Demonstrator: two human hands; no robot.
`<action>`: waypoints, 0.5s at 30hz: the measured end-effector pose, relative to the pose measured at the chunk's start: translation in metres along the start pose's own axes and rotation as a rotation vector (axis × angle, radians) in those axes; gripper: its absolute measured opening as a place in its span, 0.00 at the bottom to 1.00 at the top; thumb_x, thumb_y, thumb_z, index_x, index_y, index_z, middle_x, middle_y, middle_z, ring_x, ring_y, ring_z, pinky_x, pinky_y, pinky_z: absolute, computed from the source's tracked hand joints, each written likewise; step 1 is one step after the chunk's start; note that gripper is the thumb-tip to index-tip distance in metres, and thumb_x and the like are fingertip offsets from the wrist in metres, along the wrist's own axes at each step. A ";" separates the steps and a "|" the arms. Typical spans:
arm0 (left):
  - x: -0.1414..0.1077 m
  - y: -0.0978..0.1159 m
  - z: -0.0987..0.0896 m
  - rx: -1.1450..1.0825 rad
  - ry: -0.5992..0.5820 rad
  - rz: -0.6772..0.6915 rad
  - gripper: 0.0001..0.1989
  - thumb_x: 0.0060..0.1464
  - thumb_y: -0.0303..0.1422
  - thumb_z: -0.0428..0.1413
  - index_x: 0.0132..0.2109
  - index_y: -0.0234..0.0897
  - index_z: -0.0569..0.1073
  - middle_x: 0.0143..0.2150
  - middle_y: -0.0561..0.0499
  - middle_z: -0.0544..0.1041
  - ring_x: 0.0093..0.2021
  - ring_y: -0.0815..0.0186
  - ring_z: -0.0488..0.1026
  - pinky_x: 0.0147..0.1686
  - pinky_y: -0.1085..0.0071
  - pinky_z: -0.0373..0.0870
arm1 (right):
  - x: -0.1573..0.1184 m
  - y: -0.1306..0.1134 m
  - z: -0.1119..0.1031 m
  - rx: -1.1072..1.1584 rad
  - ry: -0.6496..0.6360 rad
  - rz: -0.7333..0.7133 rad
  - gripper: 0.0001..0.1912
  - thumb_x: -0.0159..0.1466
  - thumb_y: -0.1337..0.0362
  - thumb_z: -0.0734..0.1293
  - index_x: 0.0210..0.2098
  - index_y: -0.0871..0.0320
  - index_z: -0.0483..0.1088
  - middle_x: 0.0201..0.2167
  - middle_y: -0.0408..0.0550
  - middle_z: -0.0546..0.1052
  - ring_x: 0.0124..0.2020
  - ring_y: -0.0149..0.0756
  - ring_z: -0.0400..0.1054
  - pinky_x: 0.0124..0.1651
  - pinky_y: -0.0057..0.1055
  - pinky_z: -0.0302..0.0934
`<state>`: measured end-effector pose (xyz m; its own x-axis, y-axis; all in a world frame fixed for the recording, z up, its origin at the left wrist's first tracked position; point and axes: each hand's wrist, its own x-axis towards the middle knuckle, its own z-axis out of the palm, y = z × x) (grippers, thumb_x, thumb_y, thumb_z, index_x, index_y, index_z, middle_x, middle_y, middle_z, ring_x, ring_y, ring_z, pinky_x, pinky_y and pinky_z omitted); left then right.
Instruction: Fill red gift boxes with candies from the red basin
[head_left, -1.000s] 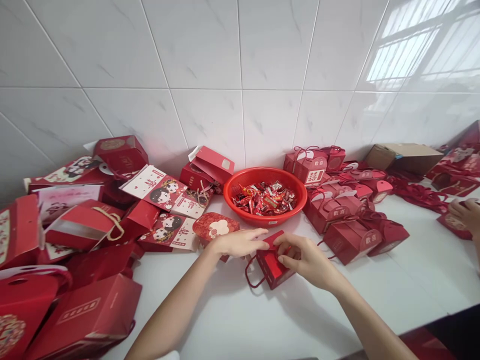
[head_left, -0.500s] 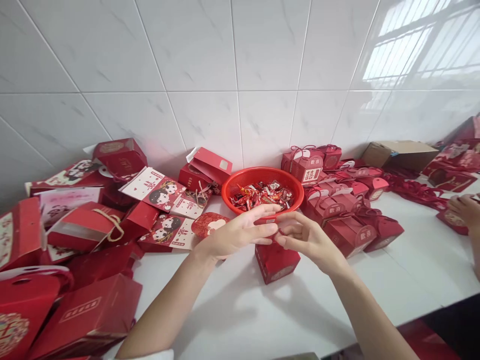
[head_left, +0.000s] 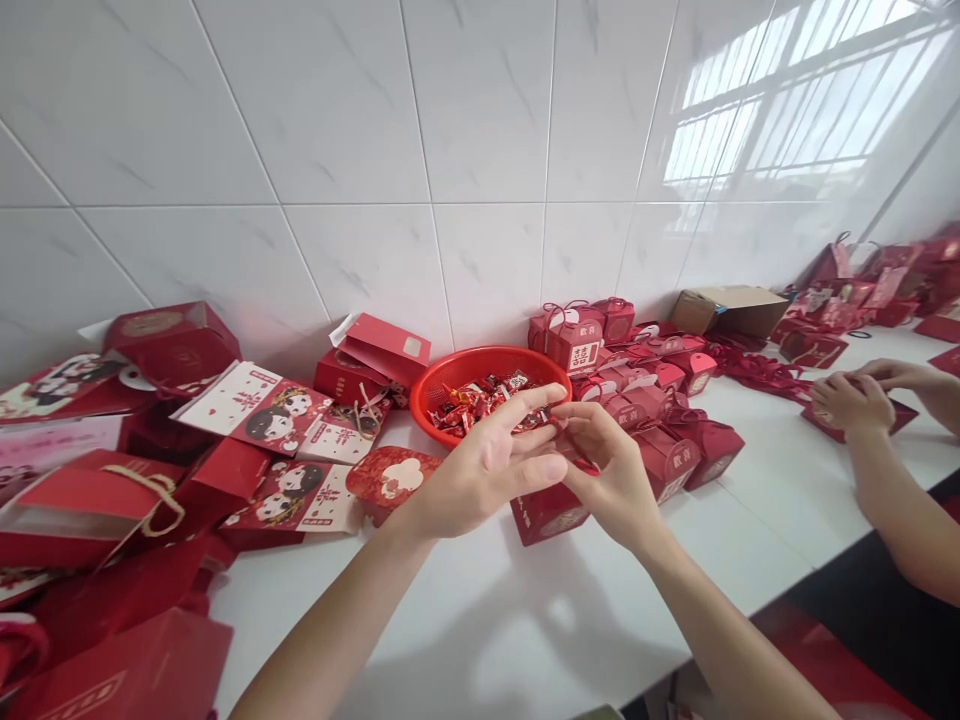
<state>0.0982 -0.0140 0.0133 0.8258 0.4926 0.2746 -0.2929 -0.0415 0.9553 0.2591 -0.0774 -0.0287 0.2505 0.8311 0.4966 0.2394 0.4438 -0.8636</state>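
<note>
My left hand (head_left: pixel 484 460) is in front of a red plastic basket (head_left: pixel 421 385) with wrapped candies (head_left: pixel 466 405) inside. Its fingers stretch out toward my right hand (head_left: pixel 616 480), and the thumb lies apart from them. Fingers of the right hand are bent together around a thin red ribbon (head_left: pixel 588 466), of which only a short piece shows. Below both hands, a small closed red gift box (head_left: pixel 549 515) stands on the white table, its top mostly covered by the hands. The fingertips of the two hands nearly meet above it.
Red gift boxes (head_left: pixel 667 460) with bows cluster at the right. Unclosed and flat boxes (head_left: pixel 180 350) pile up on the left. A cardboard box (head_left: pixel 731 310) and red ribbons (head_left: pixel 757 370) lie farther right, where another person's hands (head_left: pixel 855 400) hold a red box. A tiled wall (head_left: pixel 360 260) stands behind.
The view has turned right, showing more of the other person's arms and boxes. My hands remain above the small box; the left palm has turned more toward me.
</note>
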 end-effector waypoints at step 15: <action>0.012 0.010 0.000 0.146 -0.091 -0.009 0.24 0.56 0.34 0.63 0.60 0.46 0.72 0.67 0.46 0.67 0.65 0.49 0.67 0.62 0.53 0.66 | 0.056 -0.023 -0.090 -0.261 0.476 -0.120 0.08 0.57 0.68 0.68 0.38 0.56 0.74 0.31 0.45 0.79 0.23 0.31 0.70 0.24 0.28 0.65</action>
<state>0.1058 -0.0085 0.0261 0.8700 0.4134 0.2685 -0.2175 -0.1669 0.9617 0.3524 -0.0713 0.0275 0.5890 0.5092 0.6275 0.5020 0.3778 -0.7779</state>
